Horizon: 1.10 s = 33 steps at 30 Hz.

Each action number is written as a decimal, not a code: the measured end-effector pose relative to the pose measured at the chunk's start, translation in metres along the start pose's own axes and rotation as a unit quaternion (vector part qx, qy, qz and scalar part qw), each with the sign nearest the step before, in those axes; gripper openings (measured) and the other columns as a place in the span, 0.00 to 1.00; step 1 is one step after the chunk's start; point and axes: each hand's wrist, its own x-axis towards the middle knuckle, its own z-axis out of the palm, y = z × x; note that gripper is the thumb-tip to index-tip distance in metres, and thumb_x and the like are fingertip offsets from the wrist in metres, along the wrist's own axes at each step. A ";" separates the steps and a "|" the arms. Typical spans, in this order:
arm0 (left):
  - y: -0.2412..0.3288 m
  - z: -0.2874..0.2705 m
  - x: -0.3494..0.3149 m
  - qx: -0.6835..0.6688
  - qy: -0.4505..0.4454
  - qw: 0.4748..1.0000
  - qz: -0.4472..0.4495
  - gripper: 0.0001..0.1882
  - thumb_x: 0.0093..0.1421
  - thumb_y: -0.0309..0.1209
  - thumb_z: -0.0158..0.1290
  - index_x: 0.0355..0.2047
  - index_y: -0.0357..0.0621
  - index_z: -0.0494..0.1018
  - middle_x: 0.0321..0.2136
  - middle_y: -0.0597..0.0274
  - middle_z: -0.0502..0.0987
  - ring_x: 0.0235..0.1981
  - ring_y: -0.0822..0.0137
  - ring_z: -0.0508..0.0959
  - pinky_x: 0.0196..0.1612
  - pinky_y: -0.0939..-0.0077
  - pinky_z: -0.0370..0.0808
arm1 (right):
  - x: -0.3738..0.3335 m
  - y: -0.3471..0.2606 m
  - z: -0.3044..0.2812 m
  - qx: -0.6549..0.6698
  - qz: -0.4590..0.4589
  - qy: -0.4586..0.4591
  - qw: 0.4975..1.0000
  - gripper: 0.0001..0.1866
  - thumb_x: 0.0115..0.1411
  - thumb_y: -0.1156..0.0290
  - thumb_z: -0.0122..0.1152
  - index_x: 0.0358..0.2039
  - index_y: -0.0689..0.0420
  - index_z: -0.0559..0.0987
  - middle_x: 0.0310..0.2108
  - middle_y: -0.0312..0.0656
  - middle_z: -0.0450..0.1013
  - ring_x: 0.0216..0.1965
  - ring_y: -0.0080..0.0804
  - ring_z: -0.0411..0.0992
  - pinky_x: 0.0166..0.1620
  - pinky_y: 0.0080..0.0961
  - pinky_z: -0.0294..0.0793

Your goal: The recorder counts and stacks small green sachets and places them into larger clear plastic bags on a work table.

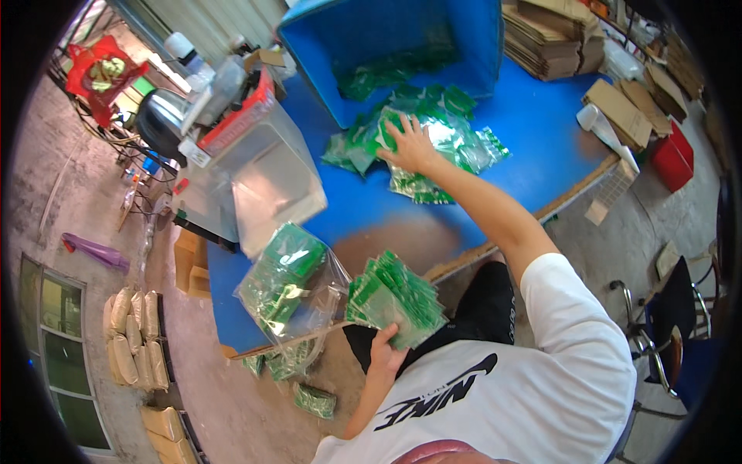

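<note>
Left hand (386, 353) at six o'clock grips a fanned stack of green packets (393, 297) beside the blue table (537, 143); slick film and a loosened thumb could spill some. Right hand (411, 148) open, splayed on the packet pile (461, 143) at one o'clock; uneven pressure might start a slide.

Head view, left of a head-worn fisheye pair. Looks steeply down and ahead over the wearer's shirt (502, 394), which is nearest and fills lower right. Table (541, 139) at mid-range, its near edge slanting up to the right. Left hand (385, 356) low centre, right hand (411, 148) above centre, farther out. Window (63, 340) far left, well back. Straight edges bow toward the dark round border.
</note>
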 end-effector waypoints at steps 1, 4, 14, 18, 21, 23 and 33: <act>0.002 0.005 -0.003 -0.010 -0.009 1.000 0.005 0.32 0.54 0.26 0.59 0.61 0.39 0.66 0.56 0.54 0.73 0.59 0.51 0.72 0.65 0.52 0.64 | -0.008 -0.001 0.001 -0.041 -0.032 -0.039 0.998 0.46 0.58 0.30 0.49 0.68 0.47 0.61 0.69 0.58 0.51 0.70 0.66 0.45 0.66 0.67 0.46; 0.006 -0.001 -0.003 0.005 0.002 1.000 0.018 0.34 0.53 0.26 0.60 0.61 0.39 0.65 0.57 0.54 0.73 0.59 0.51 0.72 0.65 0.52 0.64 | -0.059 0.013 -0.004 -0.101 -0.150 -0.042 0.983 0.47 0.58 0.26 0.43 0.69 0.44 0.60 0.70 0.56 0.51 0.72 0.64 0.42 0.68 0.67 0.40; 0.022 -0.022 -0.004 -0.006 -0.042 0.999 -0.010 0.34 0.50 0.28 0.62 0.59 0.38 0.67 0.55 0.53 0.74 0.58 0.51 0.72 0.65 0.50 0.64 | -0.123 0.001 -0.058 -0.013 -0.342 -0.156 0.926 0.22 0.60 0.64 0.56 0.53 0.58 0.74 0.60 0.46 0.68 0.61 0.43 0.64 0.62 0.44 0.63; 0.014 -0.022 0.002 -0.037 -0.071 0.997 -0.020 0.33 0.49 0.31 0.65 0.57 0.38 0.70 0.54 0.53 0.76 0.57 0.52 0.74 0.65 0.51 0.65 | -0.142 -0.012 -0.062 -0.012 -0.339 -0.174 0.925 0.12 0.58 0.70 0.54 0.42 0.60 0.77 0.50 0.42 0.74 0.53 0.36 0.70 0.53 0.30 0.69; 0.009 -0.023 0.002 -0.113 -0.153 0.981 -0.048 0.31 0.50 0.30 0.66 0.56 0.41 0.72 0.56 0.57 0.75 0.57 0.54 0.74 0.65 0.53 0.66 | -0.157 -0.027 -0.057 0.175 -0.247 -0.039 0.952 0.08 0.58 0.74 0.58 0.38 0.60 0.77 0.40 0.41 0.76 0.43 0.36 0.74 0.43 0.29 0.72; 0.005 0.014 0.000 -0.119 -0.147 0.981 -0.032 0.32 0.51 0.30 0.66 0.57 0.42 0.72 0.56 0.57 0.75 0.57 0.54 0.74 0.65 0.52 0.66 | -0.188 -0.063 -0.077 0.505 0.047 -0.034 0.861 0.05 0.61 0.74 0.61 0.36 0.61 0.77 0.29 0.37 0.75 0.30 0.22 0.72 0.31 0.23 0.71; 0.009 -0.016 0.001 -0.077 -0.024 0.995 0.059 0.30 0.58 0.33 0.60 0.60 0.43 0.68 0.56 0.56 0.75 0.59 0.54 0.72 0.64 0.49 0.67 | -0.211 -0.054 -0.105 0.318 -0.008 -0.003 0.948 0.14 0.65 0.63 0.58 0.41 0.62 0.78 0.35 0.51 0.75 0.36 0.50 0.73 0.41 0.41 0.73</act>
